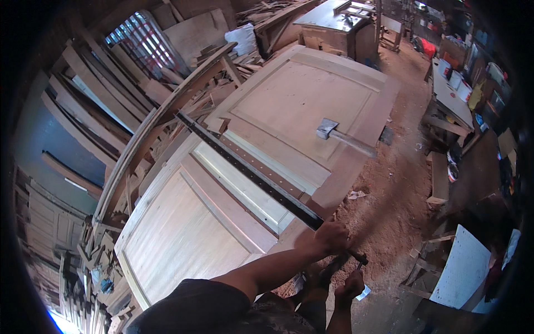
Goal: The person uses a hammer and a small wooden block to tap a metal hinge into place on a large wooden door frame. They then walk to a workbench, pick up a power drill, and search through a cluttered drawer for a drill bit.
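Observation:
A long black bar clamp [250,175] lies slantwise across a pale panelled wooden door [295,100] that rests flat. My left hand [331,236] is closed over the clamp's near end at the door's edge. Just below it my right hand [350,285] is a fist around the dark screw handle [335,266] that sticks out under the clamp's end. A small pale object shows beside the right hand; what it is I cannot tell. A hammer [329,129] with a grey head and a wooden handle lies on the door's far half.
Planks and a curved timber piece [161,119] are stacked along the left. Red sawdust covers the floor [389,200] on the right. A wooden stool [439,178], a white board [464,270] and a cluttered bench [453,97] stand to the right, and a cabinet [334,28] at the back.

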`<state>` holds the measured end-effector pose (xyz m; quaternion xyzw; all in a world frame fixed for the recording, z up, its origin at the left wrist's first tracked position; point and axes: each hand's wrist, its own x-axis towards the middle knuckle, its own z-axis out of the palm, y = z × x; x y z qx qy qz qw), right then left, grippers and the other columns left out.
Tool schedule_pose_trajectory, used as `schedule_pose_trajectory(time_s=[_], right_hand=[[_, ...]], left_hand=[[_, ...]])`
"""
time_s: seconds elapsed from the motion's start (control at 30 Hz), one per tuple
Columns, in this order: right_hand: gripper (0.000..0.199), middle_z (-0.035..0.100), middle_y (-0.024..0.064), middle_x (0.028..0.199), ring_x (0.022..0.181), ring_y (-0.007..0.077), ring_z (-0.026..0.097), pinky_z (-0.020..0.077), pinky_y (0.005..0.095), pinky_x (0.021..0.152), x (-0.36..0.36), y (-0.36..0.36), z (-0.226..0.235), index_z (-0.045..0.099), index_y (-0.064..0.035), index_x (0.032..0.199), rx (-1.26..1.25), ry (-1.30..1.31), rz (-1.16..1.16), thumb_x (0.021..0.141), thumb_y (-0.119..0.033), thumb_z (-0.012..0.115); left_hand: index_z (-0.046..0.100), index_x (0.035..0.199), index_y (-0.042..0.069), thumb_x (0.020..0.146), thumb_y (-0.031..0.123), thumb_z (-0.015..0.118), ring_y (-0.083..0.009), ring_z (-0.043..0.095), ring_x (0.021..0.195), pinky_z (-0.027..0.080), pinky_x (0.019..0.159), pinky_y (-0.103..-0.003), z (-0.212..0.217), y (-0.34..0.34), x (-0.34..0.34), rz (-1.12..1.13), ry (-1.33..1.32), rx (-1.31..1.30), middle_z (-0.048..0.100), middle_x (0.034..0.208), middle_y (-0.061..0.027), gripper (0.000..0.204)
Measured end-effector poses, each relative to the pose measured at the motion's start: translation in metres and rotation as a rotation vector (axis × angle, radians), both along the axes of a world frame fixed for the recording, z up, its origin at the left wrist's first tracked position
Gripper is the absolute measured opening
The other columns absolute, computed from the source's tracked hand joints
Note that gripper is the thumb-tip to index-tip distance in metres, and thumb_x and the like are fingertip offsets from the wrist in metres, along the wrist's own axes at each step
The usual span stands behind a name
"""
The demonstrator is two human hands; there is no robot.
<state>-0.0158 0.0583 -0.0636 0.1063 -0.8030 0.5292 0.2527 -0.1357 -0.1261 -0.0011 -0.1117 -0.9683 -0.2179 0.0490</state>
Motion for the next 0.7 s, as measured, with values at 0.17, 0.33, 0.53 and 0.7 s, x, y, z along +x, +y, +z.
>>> schedule_pose_trajectory(time_s=[0.17,0.33,0.53,0.7], right_hand=[[0.053,0.031,0.0030,0.056,0.053,0.0163,0.030,0.0247,0.0347,0.054,-0.015,-0.006,0.052,0.033,-0.0071,0.065,-0.130,-0.094,-0.007,0.112,-0.032,0.037],[0.057,0.030,-0.0010,0.056,0.053,0.0120,0.029,0.0239,0.0340,0.052,-0.026,-0.004,0.062,0.033,-0.0084,0.064,-0.142,-0.282,-0.127,0.113,-0.036,0.040],[0.054,0.032,-0.0049,0.058,0.053,0.0074,0.030,0.0227,0.0293,0.050,-0.052,-0.003,0.090,0.039,-0.0122,0.064,-0.351,-0.459,-0.078,0.114,-0.031,0.043],[0.049,0.038,-0.0051,0.059,0.054,0.0065,0.035,0.0283,0.0275,0.050,-0.079,0.031,0.039,0.042,-0.0138,0.066,-0.154,-0.353,-0.063,0.111,-0.030,0.053]], left_hand=[[0.075,0.071,0.005,0.091,0.046,0.060,-0.0307,0.070,0.075,0.051,0.087,-0.043,0.026,0.002,-0.003,-0.036,-0.038,0.007,0.071,0.078,-0.0146,0.048],[0.074,0.067,0.010,0.089,0.042,0.061,-0.0286,0.071,0.074,0.051,0.087,-0.044,0.033,-0.001,0.001,-0.035,-0.008,0.051,0.070,0.072,-0.0130,0.041],[0.076,0.070,0.014,0.088,0.036,0.060,-0.0292,0.073,0.074,0.053,0.087,-0.046,0.028,-0.003,0.007,-0.117,-0.092,-0.038,0.070,0.071,-0.0132,0.033],[0.077,0.076,0.013,0.085,0.036,0.063,-0.0295,0.075,0.082,0.059,0.079,-0.046,0.009,-0.004,0.001,-0.116,-0.184,-0.071,0.074,0.079,-0.0120,0.028]])
